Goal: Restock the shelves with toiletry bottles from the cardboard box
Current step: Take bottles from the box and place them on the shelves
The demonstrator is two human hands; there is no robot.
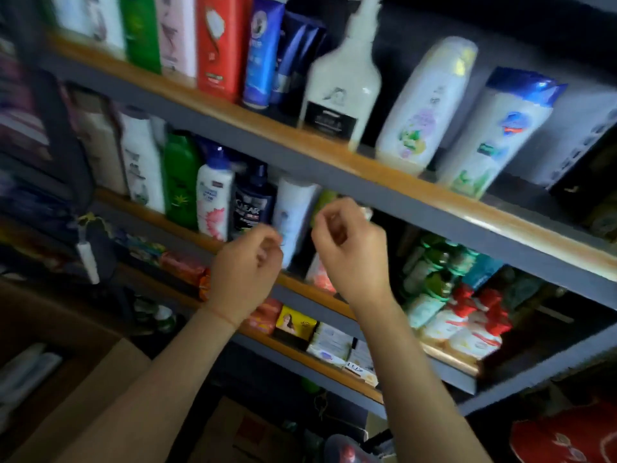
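Hovering left hand | right hand | both raised, fingers loosely curled, empty

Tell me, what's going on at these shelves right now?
A person is stocking shop shelves with toiletries. Both hands are raised in front of the middle shelf, the left hand and right hand loosely curled and holding nothing. They hover beside a white bottle next to a dark Clear shampoo bottle. A cardboard box sits open at lower left.

Probably a small shop: tiered shelves crowded with shampoo bottles and boxed soaps.
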